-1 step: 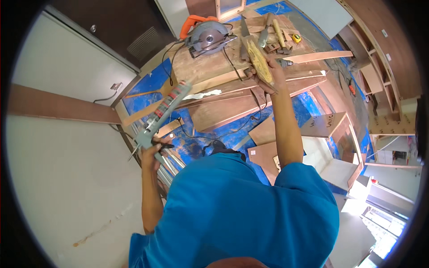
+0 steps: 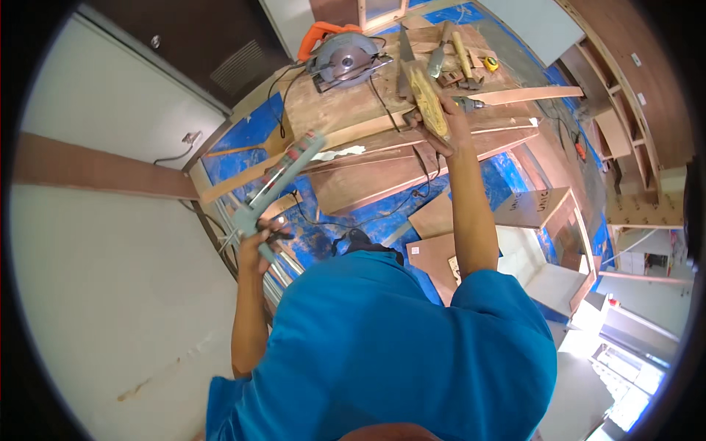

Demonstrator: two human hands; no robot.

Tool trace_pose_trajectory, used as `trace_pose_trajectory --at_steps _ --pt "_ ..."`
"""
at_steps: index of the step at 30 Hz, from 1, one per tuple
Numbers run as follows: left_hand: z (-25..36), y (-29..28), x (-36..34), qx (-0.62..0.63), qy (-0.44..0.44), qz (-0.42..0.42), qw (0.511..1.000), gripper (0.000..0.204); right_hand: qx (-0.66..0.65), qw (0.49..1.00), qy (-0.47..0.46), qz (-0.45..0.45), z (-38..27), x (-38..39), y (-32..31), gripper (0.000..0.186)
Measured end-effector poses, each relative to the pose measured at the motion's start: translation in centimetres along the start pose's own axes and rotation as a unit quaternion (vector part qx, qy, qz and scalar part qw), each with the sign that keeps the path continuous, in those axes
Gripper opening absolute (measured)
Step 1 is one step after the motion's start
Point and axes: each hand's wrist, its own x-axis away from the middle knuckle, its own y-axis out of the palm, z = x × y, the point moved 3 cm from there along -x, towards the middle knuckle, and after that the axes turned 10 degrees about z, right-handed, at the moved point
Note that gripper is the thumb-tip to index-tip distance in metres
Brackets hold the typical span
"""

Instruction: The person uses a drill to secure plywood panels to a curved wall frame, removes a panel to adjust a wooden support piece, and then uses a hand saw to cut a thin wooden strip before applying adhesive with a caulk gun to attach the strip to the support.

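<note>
My left hand [image 2: 257,248] is wrapped round the handle of a grey caulking gun [image 2: 250,217]. A tube with red markings [image 2: 288,166] sits in its barrel, somewhat blurred, its front end pointing up and to the right. Farther forward on the right, my right hand [image 2: 450,125] grips a narrow piece of wood [image 2: 440,141] from beneath and the side. Yellowish, uneven adhesive [image 2: 428,103] covers much of the wood's upward face. The caulking gun and the wood are well apart.
A circular saw [image 2: 347,62] with an orange handle rests on a plywood sheet [image 2: 309,110]. Right of it lie a hand saw [image 2: 405,55], a hammer [image 2: 462,57] and a tape measure [image 2: 490,64]. Boards [image 2: 360,180] and cords cross the blue floor sheeting [image 2: 323,235]. An open cabinet box [image 2: 540,253] stands right.
The caulking gun has shifted slightly to the right with my left hand. My right hand and the wood piece have hardly moved.
</note>
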Motion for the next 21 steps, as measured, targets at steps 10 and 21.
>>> trace_pose_trajectory --at_steps 10,21 --pt "-14.8 5.2 -12.1 0.196 -0.190 -0.031 0.961 0.014 0.447 0.836 -0.226 0.223 2.4 4.2 -6.4 0.078" --pt "-13.2 11.7 -21.3 0.078 -0.241 0.026 0.967 0.059 0.731 0.476 -0.447 0.199 2.9 3.2 6.0 0.081"
